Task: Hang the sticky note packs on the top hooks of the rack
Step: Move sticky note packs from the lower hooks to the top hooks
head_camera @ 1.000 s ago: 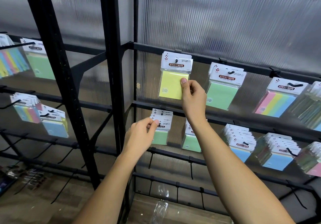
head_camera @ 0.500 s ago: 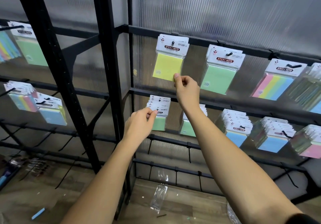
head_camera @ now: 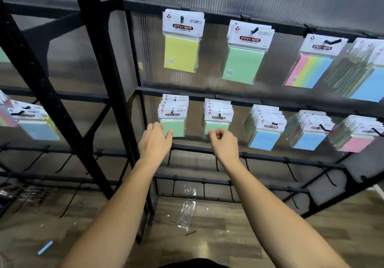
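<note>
A yellow sticky note pack hangs free on the leftmost top hook of the black rack. To its right on the top row hang a green pack and a rainbow pack. On the middle row, my left hand pinches the lower left corner of the front green pack in a stack on its hook. My right hand has curled fingers just below the second green stack. Nothing shows between its fingers.
More stacks hang on the middle row: blue packs and a pink one. Bare hooks stick out from the lower bars. A black upright post stands at left. Clear wrappers lie on the wooden floor.
My right hand let go of the yellow pack on the top hook and dropped to the middle row. The left hand stays at the green stack. The view tilted downward.
</note>
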Available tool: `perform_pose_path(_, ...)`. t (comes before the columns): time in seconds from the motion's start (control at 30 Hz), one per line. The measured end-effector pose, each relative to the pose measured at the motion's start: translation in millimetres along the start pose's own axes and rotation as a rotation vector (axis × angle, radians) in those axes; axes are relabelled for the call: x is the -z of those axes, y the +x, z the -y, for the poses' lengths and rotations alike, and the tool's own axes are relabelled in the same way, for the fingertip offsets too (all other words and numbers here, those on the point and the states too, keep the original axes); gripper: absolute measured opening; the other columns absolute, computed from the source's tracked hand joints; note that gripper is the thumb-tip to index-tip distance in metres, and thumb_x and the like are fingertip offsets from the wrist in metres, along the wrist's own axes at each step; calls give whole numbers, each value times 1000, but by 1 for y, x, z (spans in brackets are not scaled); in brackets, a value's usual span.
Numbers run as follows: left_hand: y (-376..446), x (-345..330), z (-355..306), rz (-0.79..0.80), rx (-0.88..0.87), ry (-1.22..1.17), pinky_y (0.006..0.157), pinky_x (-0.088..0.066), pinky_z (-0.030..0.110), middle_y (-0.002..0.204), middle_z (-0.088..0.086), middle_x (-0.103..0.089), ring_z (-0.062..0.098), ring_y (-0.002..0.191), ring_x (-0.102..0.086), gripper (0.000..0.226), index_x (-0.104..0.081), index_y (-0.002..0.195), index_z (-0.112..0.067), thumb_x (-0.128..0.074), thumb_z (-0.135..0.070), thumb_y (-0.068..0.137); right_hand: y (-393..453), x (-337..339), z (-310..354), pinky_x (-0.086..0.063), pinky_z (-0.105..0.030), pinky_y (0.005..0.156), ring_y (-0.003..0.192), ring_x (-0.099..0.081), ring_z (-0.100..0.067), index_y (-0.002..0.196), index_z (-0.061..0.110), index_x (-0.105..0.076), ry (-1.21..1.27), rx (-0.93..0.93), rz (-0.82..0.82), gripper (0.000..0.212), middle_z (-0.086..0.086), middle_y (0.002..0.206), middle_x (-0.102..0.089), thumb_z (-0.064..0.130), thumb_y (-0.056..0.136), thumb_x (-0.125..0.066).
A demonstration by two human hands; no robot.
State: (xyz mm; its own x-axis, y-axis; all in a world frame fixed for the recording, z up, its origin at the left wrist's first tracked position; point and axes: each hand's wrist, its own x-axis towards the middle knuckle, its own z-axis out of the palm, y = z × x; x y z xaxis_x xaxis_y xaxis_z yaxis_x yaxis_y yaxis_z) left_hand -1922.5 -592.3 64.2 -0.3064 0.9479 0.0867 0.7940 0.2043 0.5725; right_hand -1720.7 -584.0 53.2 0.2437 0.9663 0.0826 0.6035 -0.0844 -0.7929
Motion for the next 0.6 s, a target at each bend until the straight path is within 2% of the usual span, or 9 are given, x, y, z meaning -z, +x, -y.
perform_pose_path(0.1, 2, -4, -4, -7, 49, 42, 90, -45, 45, 128, 13, -50, 33, 119, -51, 50, -50, 128, -7, -54, -45, 96, 4, 8, -10, -50, -35, 76, 88, -62, -19, 99, 16, -58, -21, -71, -93, 24, 2, 93, -65, 40, 96, -59)
perform_pose_path(0.27, 8, -12, -10, 23, 92, 86, 88, -45, 45, 128, 16, -49, 34, 120, -50, 58, -48, 128, -3, -55, -49, 94, 17, 14, -19, -49, -38, 81, 104, -61, -28, 131, 6, -45, -102, -171, -44, 64, -7, 118, -59, 52, 91, -64)
perform_pose_path(0.33, 11, -16, -10, 30, 94, 84, 87, -46, 45, 127, 16, -50, 34, 119, -51, 58, -49, 126, -3, -56, -50, 93, 22, 14, -21, -48, -37, 77, 101, -61, -28, 127, 4, -48, -150, -184, 16, 67, -8, 115, -60, 56, 89, -63)
perform_pose_path(0.43, 12, -19, -11, 11, 94, 69, 85, -47, 44, 125, 15, -54, 34, 117, -54, 56, -50, 122, -4, -60, -49, 91, 25, 12, -23, -47, -35, 70, 91, -61, -26, 109, 7, -54, -176, -184, 68, 56, -6, 101, -62, 59, 88, -63)
perform_pose_path(0.6, 8, -24, -9, 15, 111, 21, 75, -47, 40, 112, 11, -67, 35, 101, -63, 44, -45, 109, -11, -63, -48, 91, 22, 9, -27, -40, -33, 64, 78, -55, -21, 91, 12, -50, -77, -166, 65, 38, -1, 84, -57, 48, 91, -65)
